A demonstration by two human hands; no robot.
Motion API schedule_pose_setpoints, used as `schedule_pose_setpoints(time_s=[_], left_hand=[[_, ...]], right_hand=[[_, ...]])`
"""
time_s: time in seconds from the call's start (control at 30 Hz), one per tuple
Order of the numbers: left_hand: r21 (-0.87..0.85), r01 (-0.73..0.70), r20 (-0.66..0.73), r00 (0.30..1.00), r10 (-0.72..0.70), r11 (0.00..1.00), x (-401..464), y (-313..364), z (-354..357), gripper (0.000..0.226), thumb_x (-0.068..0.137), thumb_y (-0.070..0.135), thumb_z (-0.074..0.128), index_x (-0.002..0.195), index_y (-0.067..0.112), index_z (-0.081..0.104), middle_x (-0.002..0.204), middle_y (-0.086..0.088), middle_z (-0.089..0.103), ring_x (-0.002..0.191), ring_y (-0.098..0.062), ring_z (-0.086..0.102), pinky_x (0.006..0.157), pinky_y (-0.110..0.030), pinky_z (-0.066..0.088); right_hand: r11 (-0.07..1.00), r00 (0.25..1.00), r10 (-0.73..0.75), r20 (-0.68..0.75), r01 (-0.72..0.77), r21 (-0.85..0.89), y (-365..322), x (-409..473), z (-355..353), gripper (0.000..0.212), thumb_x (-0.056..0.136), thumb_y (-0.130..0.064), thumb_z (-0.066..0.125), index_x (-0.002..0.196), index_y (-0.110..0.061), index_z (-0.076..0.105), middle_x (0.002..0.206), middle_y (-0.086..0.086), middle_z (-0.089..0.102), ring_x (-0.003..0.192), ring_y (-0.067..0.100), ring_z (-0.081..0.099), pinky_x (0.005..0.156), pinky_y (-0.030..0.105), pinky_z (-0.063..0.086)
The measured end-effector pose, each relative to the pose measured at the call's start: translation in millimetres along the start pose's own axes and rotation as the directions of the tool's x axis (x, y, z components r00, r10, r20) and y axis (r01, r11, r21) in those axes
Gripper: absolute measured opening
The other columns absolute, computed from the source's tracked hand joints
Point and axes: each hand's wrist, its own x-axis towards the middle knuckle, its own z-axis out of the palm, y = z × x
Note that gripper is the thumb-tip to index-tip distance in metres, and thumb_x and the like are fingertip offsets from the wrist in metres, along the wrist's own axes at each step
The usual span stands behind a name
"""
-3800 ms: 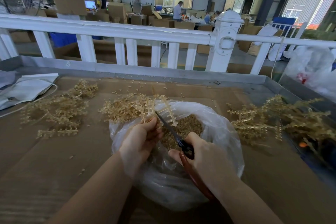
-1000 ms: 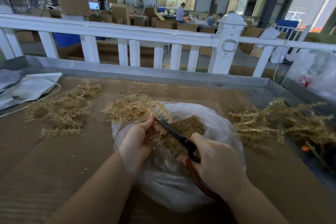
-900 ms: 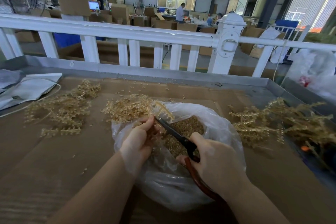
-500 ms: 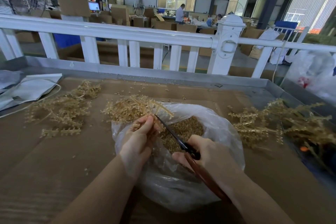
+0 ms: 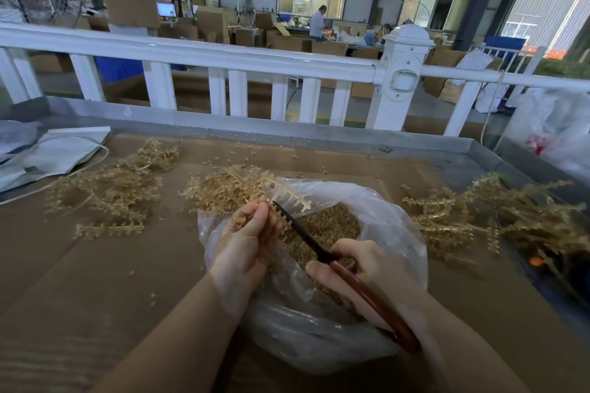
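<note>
While the left hand [image 5: 249, 242] pinched a tan plastic sprig [image 5: 289, 198] between thumb and fingers, the strip stood out past the fingertips, over the open mouth of the clear plastic bag [image 5: 392, 233]. The right hand [image 5: 367, 277] had its fingers curled round the red-brown handles of the scissors [image 5: 306, 236], thumb along the near side. The dark blades pointed up and left, tip at the sprig just beside the left fingertips. They read as one line, so they were together or nearly so. The bag lay on the cardboard sheet [image 5: 79, 281] under both hands and held a heap of small tan cut pieces [image 5: 329, 223].

Loose sprigs lay in three lots on the cardboard: left pile [image 5: 108, 188], middle pile [image 5: 223, 188] just behind the bag's rim, right pile [image 5: 479, 217]. Stray bits were scattered across the sheet. A grey fabric pouch [image 5: 54, 153] with a white cord lay at the far left. A white railing [image 5: 223, 54] ran behind the table.
</note>
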Motion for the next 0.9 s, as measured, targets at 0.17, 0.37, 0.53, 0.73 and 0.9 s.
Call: schedule_pose_setpoints(time_s=[0.17, 0.37, 0.53, 0.73, 0.9], left_hand=[[0.060, -0.009, -0.020, 1.000, 0.011, 0.998, -0.1, -0.5, 0.4, 0.016, 0.090, 0.004, 0.056, 0.076, 0.012, 0.057, 0.052, 0.000, 0.061, 0.047, -0.006, 0.060, 0.051, -0.019, 0.054], [0.149, 0.003, -0.086, 0.996, 0.010, 0.989, 4.2, -1.8, 0.8, 0.011, 0.089, 0.007, 0.060, 0.079, 0.013, 0.059, 0.052, 0.002, 0.064, 0.047, -0.006, 0.062, 0.050, -0.020, 0.054], [0.182, 0.047, -0.122, 0.992, -0.025, 0.982, 8.8, -1.4, -2.8, 0.008, 0.086, 0.013, 0.065, 0.079, 0.015, 0.063, 0.055, 0.001, 0.066, 0.049, -0.007, 0.064, 0.046, -0.019, 0.052], [0.240, 0.040, -0.164, 0.986, 0.000, 0.970, 13.4, -3.0, -4.8, 0.007, 0.079, 0.019, 0.073, 0.074, 0.021, 0.069, 0.064, -0.001, 0.071, 0.069, -0.017, 0.069, 0.059, -0.030, 0.055], [0.246, 0.047, -0.168, 0.986, -0.006, 0.968, 14.0, -3.6, -5.5, 0.005, 0.078, 0.020, 0.073, 0.076, 0.021, 0.069, 0.067, -0.004, 0.071, 0.073, -0.020, 0.068, 0.065, -0.035, 0.057]], right_hand=[[0.991, 0.999, -0.025, -0.020, 0.022, -0.130, 5.9, -0.4, 2.5, 0.034, 0.078, -0.062, 0.062, 0.083, -0.029, 0.056, 0.072, -0.009, 0.062, 0.065, -0.001, 0.058, 0.062, 0.016, 0.047], [0.963, 0.993, -0.099, -0.063, 0.079, -0.258, 9.9, -2.3, 1.2, 0.033, 0.078, -0.066, 0.058, 0.075, -0.034, 0.047, 0.069, -0.012, 0.058, 0.072, -0.010, 0.054, 0.062, 0.006, 0.038], [0.941, 0.987, -0.146, -0.069, 0.118, -0.316, 9.1, -4.5, -0.5, 0.033, 0.079, -0.067, 0.056, 0.074, -0.037, 0.043, 0.066, -0.016, 0.054, 0.068, -0.012, 0.052, 0.063, 0.004, 0.036], [0.927, 0.982, -0.175, -0.073, 0.140, -0.347, 10.9, -4.0, 0.2, 0.033, 0.079, -0.067, 0.056, 0.075, -0.038, 0.040, 0.067, -0.016, 0.051, 0.065, -0.003, 0.051, 0.057, 0.012, 0.036], [0.926, 0.983, -0.169, -0.074, 0.133, -0.354, 10.7, -3.8, 0.6, 0.033, 0.080, -0.066, 0.056, 0.073, -0.038, 0.039, 0.064, -0.013, 0.050, 0.060, -0.003, 0.049, 0.056, 0.013, 0.035]])
